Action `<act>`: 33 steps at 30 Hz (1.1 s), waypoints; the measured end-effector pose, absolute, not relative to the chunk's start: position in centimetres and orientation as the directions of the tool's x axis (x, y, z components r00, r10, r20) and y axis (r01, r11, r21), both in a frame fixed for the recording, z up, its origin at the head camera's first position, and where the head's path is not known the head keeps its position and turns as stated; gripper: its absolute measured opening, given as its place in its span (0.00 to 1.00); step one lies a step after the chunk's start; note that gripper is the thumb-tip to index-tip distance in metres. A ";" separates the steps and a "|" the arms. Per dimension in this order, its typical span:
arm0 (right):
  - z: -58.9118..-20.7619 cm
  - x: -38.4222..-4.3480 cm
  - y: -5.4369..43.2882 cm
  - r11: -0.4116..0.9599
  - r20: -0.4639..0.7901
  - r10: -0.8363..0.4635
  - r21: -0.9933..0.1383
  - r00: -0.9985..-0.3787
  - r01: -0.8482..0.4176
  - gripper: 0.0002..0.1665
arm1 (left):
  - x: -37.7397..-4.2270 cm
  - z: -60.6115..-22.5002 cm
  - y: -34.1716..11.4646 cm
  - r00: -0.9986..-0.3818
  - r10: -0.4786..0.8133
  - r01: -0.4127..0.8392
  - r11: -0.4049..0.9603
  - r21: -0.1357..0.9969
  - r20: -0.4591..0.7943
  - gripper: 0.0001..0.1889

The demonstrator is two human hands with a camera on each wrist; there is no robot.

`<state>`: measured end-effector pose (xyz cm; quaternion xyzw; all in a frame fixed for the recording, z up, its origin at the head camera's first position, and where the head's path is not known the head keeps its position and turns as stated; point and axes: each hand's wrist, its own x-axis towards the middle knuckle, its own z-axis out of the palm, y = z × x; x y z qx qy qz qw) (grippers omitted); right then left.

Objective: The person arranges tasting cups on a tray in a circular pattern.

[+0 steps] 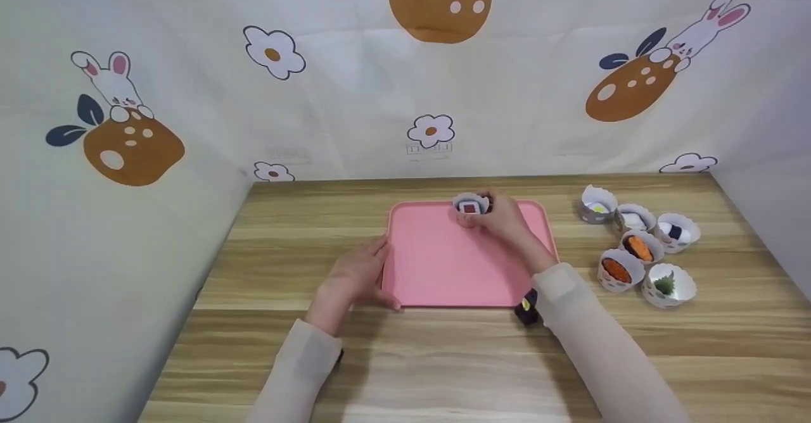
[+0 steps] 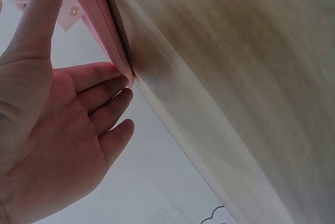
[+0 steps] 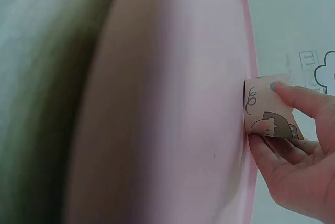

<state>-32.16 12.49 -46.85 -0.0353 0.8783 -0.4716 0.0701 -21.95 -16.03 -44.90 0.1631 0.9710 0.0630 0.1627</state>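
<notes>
At the tray's far edge, right hand (image 1: 505, 220) pinches a printed paper baking cup (image 3: 268, 103), thumb on one side, fingers on the other; a white toy sushi piece with a dark red square centre (image 1: 469, 208) sits inside. Cup stands upright just inside the far rim; base on the tray or just above, can't tell. Likely very light, thin-walled, easily dented; piece inside probably loose, so keep level. Best hold: gentle pinch on opposite walls, low down, off the wavy rim. Left hand (image 1: 360, 270) spread wide, fingers fairly straight, touching the left side of the pink tray (image 1: 443, 265), thumb at its near-left corner; tray looks stiff, smooth, maybe slidey on the wood-grain bench (image 1: 298, 220). Right of tray, well apart: six filled cups clustered, including orange-topped (image 1: 641, 248) and green-leaf (image 1: 664, 284).
</notes>
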 end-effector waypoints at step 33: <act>-45.4 -31.4 14.3 0.525 -0.091 -0.209 -0.850 -0.974 -0.033 0.38 | -21.8 -44.6 -16.1 -0.892 0.349 0.303 0.934 0.191 -0.289 0.64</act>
